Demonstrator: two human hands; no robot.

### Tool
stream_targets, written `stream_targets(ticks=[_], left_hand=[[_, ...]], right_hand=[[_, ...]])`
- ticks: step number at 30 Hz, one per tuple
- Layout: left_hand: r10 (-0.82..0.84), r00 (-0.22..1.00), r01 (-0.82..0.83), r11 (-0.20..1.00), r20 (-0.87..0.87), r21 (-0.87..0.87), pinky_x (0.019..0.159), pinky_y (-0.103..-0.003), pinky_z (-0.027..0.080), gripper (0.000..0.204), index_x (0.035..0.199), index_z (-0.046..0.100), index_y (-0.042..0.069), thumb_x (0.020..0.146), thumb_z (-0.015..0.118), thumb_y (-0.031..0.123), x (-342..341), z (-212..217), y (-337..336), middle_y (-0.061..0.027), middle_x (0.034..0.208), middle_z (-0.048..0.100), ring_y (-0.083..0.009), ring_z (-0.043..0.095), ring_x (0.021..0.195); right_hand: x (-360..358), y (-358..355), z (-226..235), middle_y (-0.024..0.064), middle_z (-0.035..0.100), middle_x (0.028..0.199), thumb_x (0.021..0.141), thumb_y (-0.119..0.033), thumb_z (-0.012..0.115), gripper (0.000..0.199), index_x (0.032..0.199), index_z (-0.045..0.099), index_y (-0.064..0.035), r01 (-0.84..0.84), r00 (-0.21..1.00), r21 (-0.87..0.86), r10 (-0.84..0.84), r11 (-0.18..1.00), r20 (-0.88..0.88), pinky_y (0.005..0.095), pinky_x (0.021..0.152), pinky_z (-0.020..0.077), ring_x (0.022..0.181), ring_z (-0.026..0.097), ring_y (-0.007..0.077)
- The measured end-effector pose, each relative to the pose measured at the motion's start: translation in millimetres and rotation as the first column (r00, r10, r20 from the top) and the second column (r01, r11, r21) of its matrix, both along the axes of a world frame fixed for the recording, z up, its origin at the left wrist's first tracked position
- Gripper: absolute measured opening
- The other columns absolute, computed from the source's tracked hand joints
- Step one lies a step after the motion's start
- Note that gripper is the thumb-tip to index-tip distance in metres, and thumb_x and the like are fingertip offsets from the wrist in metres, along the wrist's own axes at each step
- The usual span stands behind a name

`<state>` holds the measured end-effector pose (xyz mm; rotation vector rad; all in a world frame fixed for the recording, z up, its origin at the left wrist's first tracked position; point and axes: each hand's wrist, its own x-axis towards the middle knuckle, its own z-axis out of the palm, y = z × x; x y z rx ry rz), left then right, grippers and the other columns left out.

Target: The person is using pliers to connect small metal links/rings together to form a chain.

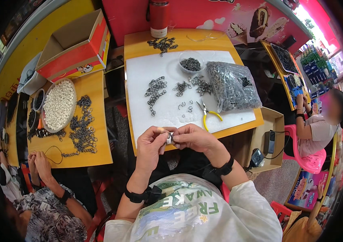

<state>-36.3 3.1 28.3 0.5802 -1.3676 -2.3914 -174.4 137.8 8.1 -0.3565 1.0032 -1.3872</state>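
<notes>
Both hands, left hand (150, 141) and right hand (191, 137), pinch what seems a small metal ring piece (169, 139), with a clear round plastic bowl (191, 62) of dark metal rings beyond them.

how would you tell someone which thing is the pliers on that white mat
Start at the white mat on the yellow table ahead of the person. Near its front edge, left of the clear bag of dark metal bits, lie the pliers. They alone have bright yellow handles, spread in a V; everything around them is small grey chain and loose rings.
</notes>
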Motion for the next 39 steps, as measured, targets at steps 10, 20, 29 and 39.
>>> stream_targets(ticks=[10,20,29,39], left_hand=[[-0.028,0.998,0.034,0.996,-0.064,0.082,0.045,-0.015,0.038,0.002,0.094,0.053,0.004,0.096,0.052,0.005,0.8,-8.1,-5.3,-0.0128,0.094,0.065,-0.0053,0.054,0.059],[-0.046,0.998,0.047,0.999,0.034,-0.009,0.044,-0.018,0.043,0.005,0.097,0.054,0.003,0.096,0.053,0.008,-1.9,-0.1,1.7,-0.0095,0.093,0.063,-0.0085,0.057,0.064],[-0.015,0.999,0.017,0.997,0.032,-0.074,0.045,-0.02,0.046,0.008,0.101,0.057,0.001,0.095,0.054,0.005,-1.6,-1.6,3.6,-0.0061,0.089,0.06,-0.0091,0.057,0.067],[-0.095,0.991,0.107,0.985,-0.097,0.135,0.047,-0.02,0.047,0.01,0.104,0.057,-0.001,0.095,0.055,0.004,2.8,3.1,2.2,-0.0057,0.084,0.059,-0.0079,0.056,0.066]], right_hand=[[-9.0,19.8,-7.9,0.0094,0.065,0.096,0.087,-0.022,0.068,0.037,0.114,0.062,0.0028,0.302,0.497,0.104,-0.063,0.948,-0.866,0.0302,0.077,0.0478,0.082,0.057,0.0191],[-24.2,51.9,-51.1,0.02,0.054,0.111,0.079,-0.019,0.07,0.048,0.119,0.055,0.0037,0.609,-0.466,-0.013,0.345,0.793,-0.815,0.0454,0.09,0.0437,0.105,0.051,0.0365],[17.8,37.0,40.9,0.0165,0.057,0.104,0.08,-0.003,0.061,0.028,0.108,0.056,0.0018,0.222,0.299,-0.121,-0.185,0.968,-0.936,0.0362,0.083,0.0466,0.089,0.058,0.031],[10.6,34.1,52.7,0.0155,0.058,0.096,0.075,-0.001,0.062,0.032,0.106,0.058,0.0011,0.018,0.163,-0.141,-0.142,0.99,-0.976,0.0388,0.08,0.0471,0.091,0.057,0.0317]])
